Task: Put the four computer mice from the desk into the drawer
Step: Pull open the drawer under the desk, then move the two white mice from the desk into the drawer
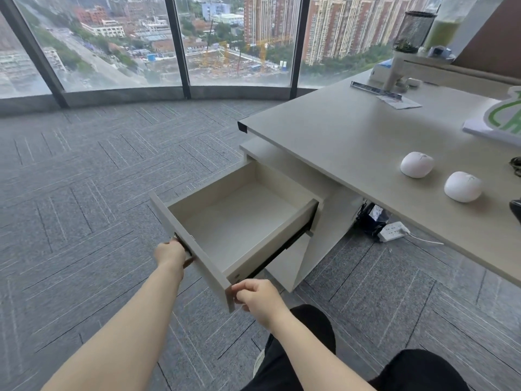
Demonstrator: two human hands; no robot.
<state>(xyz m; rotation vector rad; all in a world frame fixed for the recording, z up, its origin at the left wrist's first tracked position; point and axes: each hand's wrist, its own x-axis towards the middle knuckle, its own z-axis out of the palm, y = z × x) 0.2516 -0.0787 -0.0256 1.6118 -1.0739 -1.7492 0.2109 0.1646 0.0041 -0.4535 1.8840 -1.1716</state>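
Note:
The beige drawer [194, 246] under the desk stands pulled out, and its inside is bare. My left hand [170, 253] grips the handle on the drawer's front panel. My right hand [258, 297] pinches the near corner of that front panel. On the desk [352, 136] to the right lie two white mice: one [416, 164] farther back, the other [463, 186] closer to me. A dark object [516, 211] shows at the right frame edge near them; I cannot tell what it is.
A power strip [393, 231] and cables lie on the carpet under the desk. A green-and-white sign [499, 117], papers [399, 101] and a mesh cup [414, 31] sit farther back on the desk. My knees in black trousers [310, 348] are below the drawer. Large windows lie ahead.

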